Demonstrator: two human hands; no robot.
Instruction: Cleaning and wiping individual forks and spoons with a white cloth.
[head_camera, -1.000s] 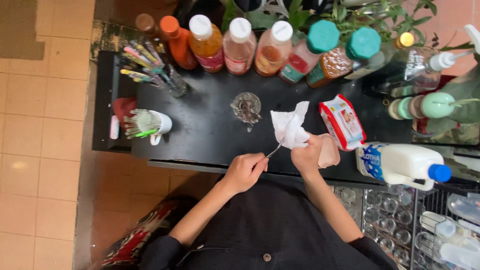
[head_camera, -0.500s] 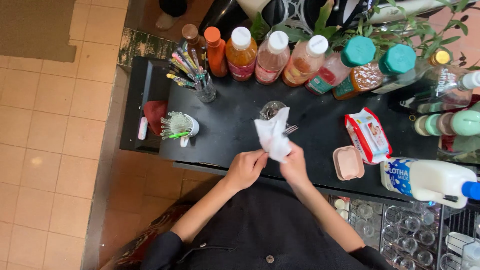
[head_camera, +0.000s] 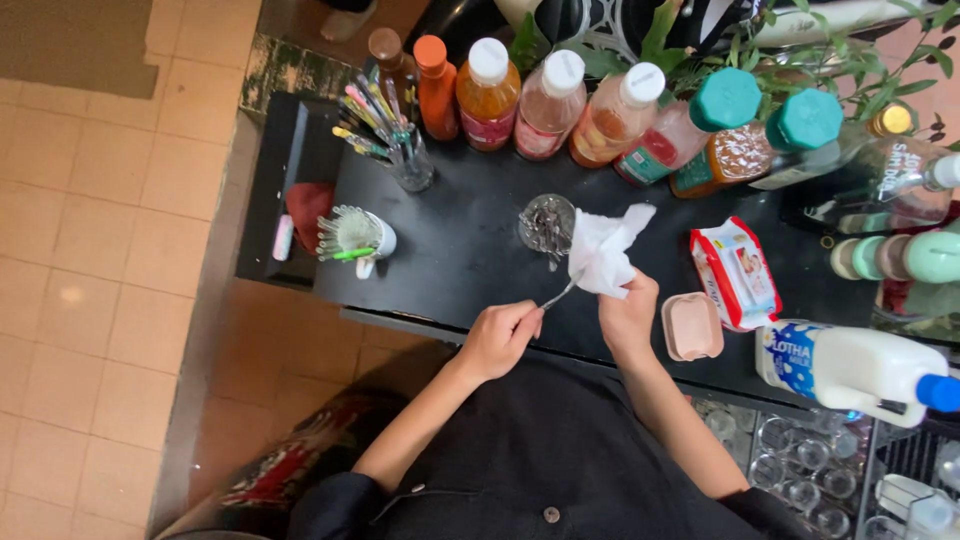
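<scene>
Both hands over black counter (head_camera: 460, 250), front edge. Left hand (head_camera: 497, 338) closed on handle of thin metal utensil (head_camera: 560, 294). Right hand (head_camera: 628, 318) gripping white tissue (head_camera: 605, 250), wrapped round utensil's far end. Glass of cutlery (head_camera: 546, 222) just behind tissue. Pink lidded box (head_camera: 692, 327) beside right hand.

I saw my left hand (head_camera: 500, 338) pinching the handle of a spoon (head_camera: 560, 293), its other end buried in a white tissue (head_camera: 605, 250) bunched in my right hand (head_camera: 628, 318). Both hovered over the black counter (head_camera: 470, 260), just beside a glass (head_camera: 548, 224) of cutlery. A pink lid (head_camera: 692, 326) lay near my right hand.
</scene>
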